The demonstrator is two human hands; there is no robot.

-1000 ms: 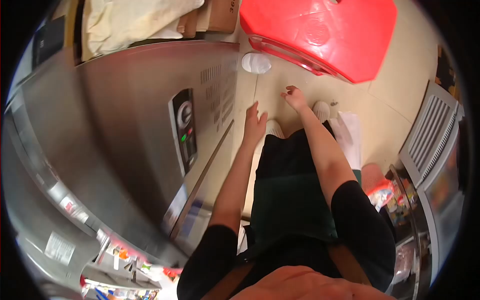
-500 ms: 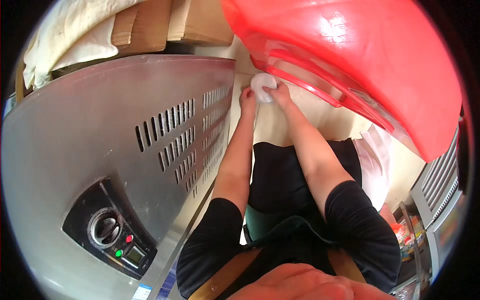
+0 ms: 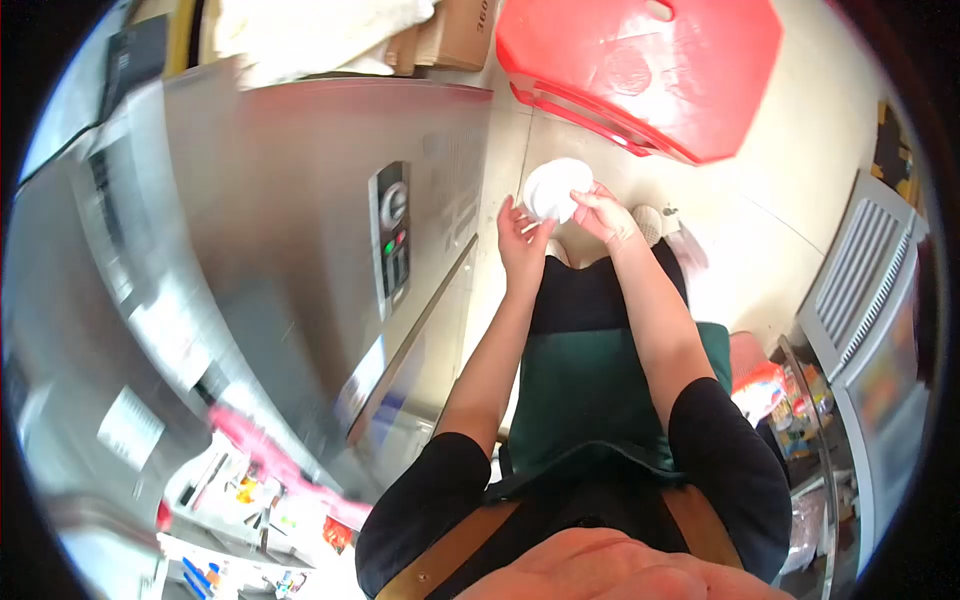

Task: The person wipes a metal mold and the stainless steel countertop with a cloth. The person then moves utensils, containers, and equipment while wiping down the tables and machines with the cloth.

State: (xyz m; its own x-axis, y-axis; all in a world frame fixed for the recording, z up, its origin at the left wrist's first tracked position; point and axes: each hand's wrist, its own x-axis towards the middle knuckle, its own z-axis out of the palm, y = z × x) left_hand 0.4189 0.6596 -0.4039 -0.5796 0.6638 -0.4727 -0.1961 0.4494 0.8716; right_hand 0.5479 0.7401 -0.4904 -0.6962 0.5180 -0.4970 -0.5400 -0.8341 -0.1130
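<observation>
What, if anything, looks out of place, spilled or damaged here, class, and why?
A small dark mark on the pale floor, beside the right shoe, stands out by contrast; it is too small to identify. Otherwise nothing looks clearly odd: the white round thing in the right hand shows no visible damage.

The lone head-worn camera looks forward and steeply down, past the nearby apron (image 3: pixel 598 390) to the floor (image 3: pixel 775 225).
</observation>
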